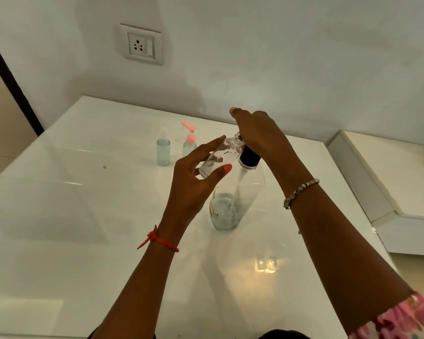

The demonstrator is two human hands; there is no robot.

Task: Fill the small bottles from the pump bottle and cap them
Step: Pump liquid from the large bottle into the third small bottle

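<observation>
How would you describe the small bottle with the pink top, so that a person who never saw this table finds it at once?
Below the wall socket, near the far edge of the white table, two small bottles stand side by side. The pink-topped bottle is the right one; its neighbour, the clear-topped bottle, has a colourless top.

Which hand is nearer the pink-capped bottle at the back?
Left. The left hand is just beside the pink-capped bottle, on its right; the right hand is farther right, atop the pump bottle.
</observation>
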